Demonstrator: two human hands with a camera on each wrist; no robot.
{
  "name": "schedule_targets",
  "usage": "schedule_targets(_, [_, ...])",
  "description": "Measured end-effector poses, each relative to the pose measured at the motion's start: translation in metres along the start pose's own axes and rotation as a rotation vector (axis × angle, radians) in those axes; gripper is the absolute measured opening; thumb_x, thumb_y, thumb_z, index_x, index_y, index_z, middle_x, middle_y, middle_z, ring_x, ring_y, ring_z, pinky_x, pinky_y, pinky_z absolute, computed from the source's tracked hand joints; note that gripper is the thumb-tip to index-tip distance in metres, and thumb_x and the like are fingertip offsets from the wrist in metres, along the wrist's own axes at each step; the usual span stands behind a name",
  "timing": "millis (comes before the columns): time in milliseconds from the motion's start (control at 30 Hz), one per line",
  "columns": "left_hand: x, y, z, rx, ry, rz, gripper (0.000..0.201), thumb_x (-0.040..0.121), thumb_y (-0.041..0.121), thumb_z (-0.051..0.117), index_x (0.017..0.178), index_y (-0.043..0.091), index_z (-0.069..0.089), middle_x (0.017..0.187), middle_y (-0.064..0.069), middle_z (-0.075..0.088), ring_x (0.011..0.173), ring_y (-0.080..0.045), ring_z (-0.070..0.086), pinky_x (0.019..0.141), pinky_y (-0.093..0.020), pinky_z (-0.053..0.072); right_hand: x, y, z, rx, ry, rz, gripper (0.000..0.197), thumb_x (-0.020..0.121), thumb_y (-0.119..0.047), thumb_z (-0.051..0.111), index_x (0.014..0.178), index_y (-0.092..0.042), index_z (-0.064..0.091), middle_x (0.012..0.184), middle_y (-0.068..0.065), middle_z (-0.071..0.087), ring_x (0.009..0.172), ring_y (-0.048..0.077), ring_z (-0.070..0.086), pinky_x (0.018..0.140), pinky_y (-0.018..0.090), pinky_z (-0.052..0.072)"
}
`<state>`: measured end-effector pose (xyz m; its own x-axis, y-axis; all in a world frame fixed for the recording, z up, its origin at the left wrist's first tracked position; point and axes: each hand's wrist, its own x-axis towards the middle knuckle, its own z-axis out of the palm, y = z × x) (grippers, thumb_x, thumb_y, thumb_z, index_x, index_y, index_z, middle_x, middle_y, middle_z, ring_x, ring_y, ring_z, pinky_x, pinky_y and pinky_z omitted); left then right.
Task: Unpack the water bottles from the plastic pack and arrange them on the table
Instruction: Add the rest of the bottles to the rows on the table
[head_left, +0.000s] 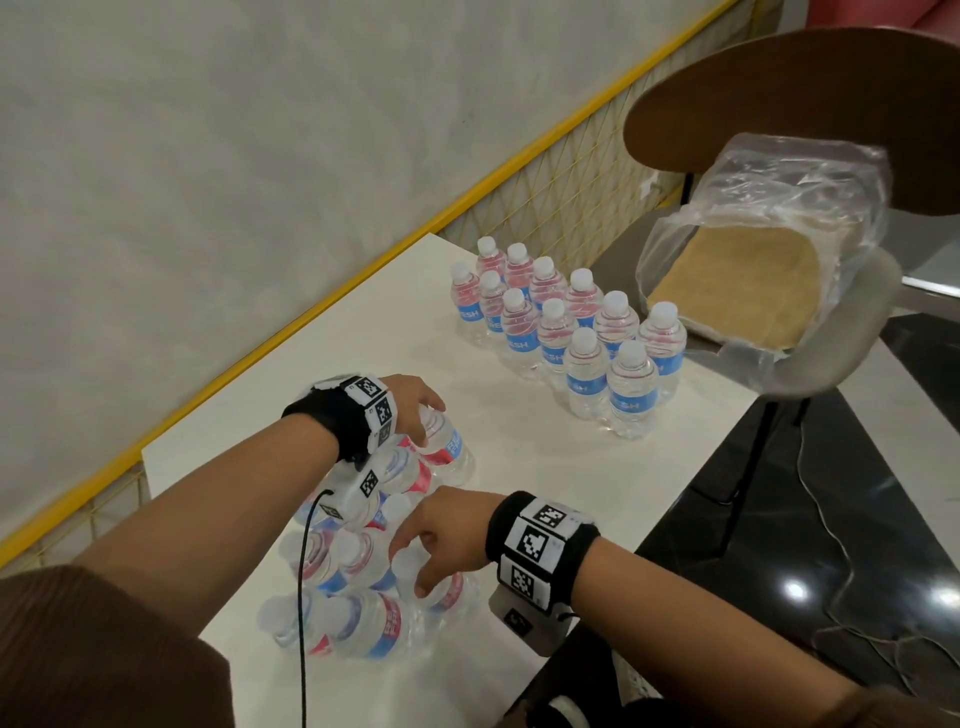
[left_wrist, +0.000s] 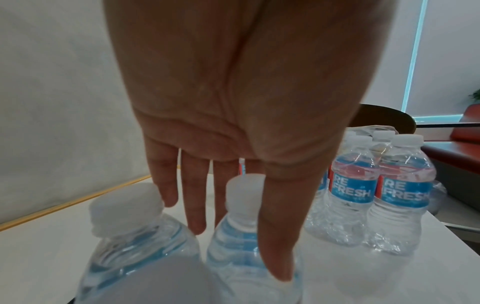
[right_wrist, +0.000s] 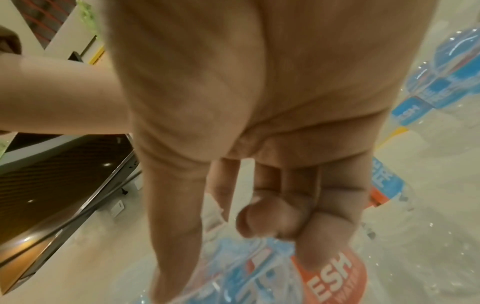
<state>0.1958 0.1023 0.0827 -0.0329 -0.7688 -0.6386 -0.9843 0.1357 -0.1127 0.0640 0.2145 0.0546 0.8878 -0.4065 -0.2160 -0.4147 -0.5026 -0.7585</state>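
Near me on the white table (head_left: 545, 467) a cluster of small water bottles (head_left: 358, 597) with blue and red labels stands close together; shiny clear film seems to lie around them. My left hand (head_left: 423, 415) (left_wrist: 239, 246) reaches over the far bottle (head_left: 447, 441) (left_wrist: 244, 191), fingers straight behind its cap and the thumb lying on its shoulder. My right hand (head_left: 413, 569) (right_wrist: 215, 246) curls round the neck of a front bottle (head_left: 447, 592) (right_wrist: 259, 277), thumb down its side. Several bottles (head_left: 571, 332) (left_wrist: 376, 185) stand in rows at the table's far right.
A chair with a tan cushion holds crumpled empty plastic wrap (head_left: 753, 234). A grey wall with a yellow rail (head_left: 363, 270) runs along the table's left edge. Dark glossy floor (head_left: 779, 519) lies beyond the right edge. A black cable (head_left: 303, 597) hangs over the near bottles.
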Motion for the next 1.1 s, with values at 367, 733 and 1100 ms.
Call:
schedule_targets(367, [0.028,0.013,-0.015,-0.111,0.135,0.0,0.03,0.078,0.03,0.073,0.104,0.019,0.061,0.107,-0.006,0.06,0.096,-0.023,0.057,0.079,-0.028,0.042,-0.012,0.05,-0.061,0.009,0.223,0.202,0.047,0.078,-0.019,0.073,0.124,-0.02,0.061,0.085,-0.004,0.055,0.082,0.012,0.047,0.071,0.02,0.038])
schedule_targets(733, [0.068,0.002,-0.038,-0.277,0.258,-0.11,0.053,0.082,0.023,0.068,0.131,0.015,0.05,0.132,-0.008,0.054,0.119,-0.028,0.053,0.094,-0.031,0.042,0.034,0.105,-0.129,0.149,0.486,0.343,0.041,0.082,-0.011,0.067,0.123,-0.014,0.059,0.086,0.002,0.053,0.087,0.019,0.048,0.073,0.026,0.039])
schedule_targets(1100, [0.081,-0.009,-0.033,-0.694,0.281,-0.128,0.057,0.082,0.012,0.066,0.133,0.02,0.044,0.126,-0.012,0.051,0.105,-0.031,0.057,0.084,-0.042,0.053,0.052,0.142,-0.052,1.306,0.863,0.54,0.051,0.08,-0.019,0.073,0.118,-0.019,0.04,0.107,0.014,0.056,0.084,0.023,0.057,0.074,0.038,0.054])
